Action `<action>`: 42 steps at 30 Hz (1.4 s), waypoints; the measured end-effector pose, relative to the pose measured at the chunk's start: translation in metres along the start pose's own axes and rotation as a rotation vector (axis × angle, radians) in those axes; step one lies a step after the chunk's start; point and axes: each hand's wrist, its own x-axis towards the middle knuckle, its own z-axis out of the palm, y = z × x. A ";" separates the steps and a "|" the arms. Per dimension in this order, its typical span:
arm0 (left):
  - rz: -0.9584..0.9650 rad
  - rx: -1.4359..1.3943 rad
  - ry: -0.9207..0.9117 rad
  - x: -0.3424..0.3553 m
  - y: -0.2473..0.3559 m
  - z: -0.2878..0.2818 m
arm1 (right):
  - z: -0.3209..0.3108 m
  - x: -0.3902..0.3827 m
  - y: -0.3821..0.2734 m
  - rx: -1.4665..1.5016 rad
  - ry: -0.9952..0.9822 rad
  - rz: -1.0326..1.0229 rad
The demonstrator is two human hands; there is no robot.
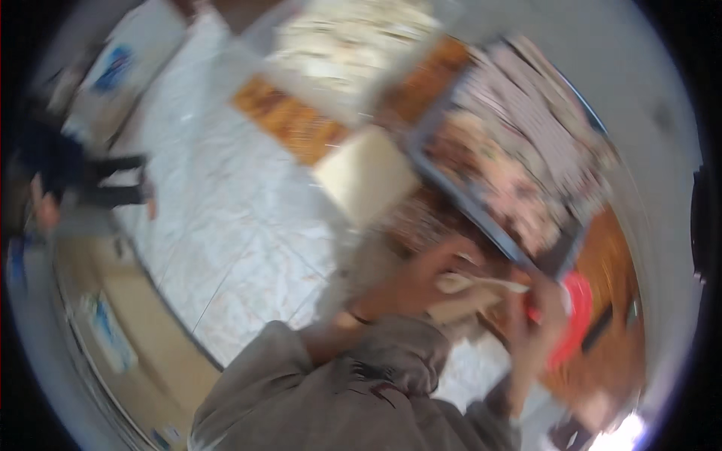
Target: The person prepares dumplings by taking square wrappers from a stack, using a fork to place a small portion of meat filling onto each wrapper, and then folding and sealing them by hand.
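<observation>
Nearest us is a loose grey-brown cloth garment (323,391). Beyond it, a slender cream-coloured piece (496,283), its material unclear to us, lies crosswise between two bare hands. Its thicker end meets the curled fingers of the left hand (430,276), which seems to hold it; its thin end points toward the right hand (543,307), half-closed, its grip too blurred for us to tell.

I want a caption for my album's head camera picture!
Left hand and right hand hold a pale strip beside a loaded tray.
</observation>
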 end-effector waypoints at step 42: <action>0.420 0.015 0.096 0.011 0.004 0.010 | 0.030 0.034 -0.017 0.612 0.119 0.110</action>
